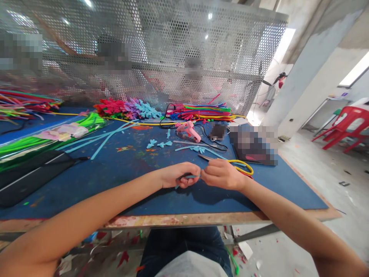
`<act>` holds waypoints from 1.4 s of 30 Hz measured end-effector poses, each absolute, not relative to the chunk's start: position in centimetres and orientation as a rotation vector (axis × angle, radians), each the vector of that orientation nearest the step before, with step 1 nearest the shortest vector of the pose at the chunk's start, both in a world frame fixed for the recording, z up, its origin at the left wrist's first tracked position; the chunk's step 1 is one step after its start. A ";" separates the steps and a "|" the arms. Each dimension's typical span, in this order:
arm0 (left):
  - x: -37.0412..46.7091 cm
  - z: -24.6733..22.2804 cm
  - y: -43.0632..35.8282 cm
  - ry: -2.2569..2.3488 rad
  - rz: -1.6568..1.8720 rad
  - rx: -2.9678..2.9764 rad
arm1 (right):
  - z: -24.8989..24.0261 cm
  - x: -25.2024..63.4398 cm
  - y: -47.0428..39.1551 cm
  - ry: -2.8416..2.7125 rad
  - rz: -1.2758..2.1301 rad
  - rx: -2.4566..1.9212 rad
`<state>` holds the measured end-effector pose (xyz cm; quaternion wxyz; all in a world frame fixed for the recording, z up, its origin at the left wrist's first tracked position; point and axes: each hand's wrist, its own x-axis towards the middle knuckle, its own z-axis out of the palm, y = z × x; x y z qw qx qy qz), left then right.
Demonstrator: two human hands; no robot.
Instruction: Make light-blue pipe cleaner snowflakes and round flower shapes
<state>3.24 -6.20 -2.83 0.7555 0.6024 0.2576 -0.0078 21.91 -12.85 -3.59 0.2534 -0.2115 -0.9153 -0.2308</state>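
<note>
My left hand is closed around a light blue pipe cleaner, a short end of which shows below the fingers. Something dark also shows in that fist; I cannot make it out. Against it, fingertips meeting, my right hand is pinched shut, probably on the same stem, though the fingers hide it. Just behind the right hand lie scissors with yellow handles. Beyond both hands are a blue branched pipe-cleaner piece and smaller blue pieces.
A pink glue gun with a black cord rests farther back. Bundles of coloured pipe cleaners line the perforated metal screen. At left are a bag of green stems and a black case. The wooden table edge is near me.
</note>
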 end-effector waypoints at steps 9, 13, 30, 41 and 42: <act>2.7 -2.6 -5.5 0.437 -0.133 1.280 | -3.3 22.2 -13.6 -2.455 -0.818 -0.562; 2.9 -2.8 -5.1 0.552 0.399 1.583 | -3.5 21.4 -12.9 -2.192 -0.047 -1.099; 1.3 -3.1 -4.8 0.406 0.719 2.710 | -4.0 21.6 -11.9 -0.826 2.197 -1.048; 2.8 -2.7 -5.3 0.602 0.681 2.427 | -4.0 21.1 -12.6 -1.979 0.750 -1.226; 2.8 -2.6 -5.2 0.633 0.573 2.317 | -3.9 21.2 -12.7 -2.153 0.482 -1.190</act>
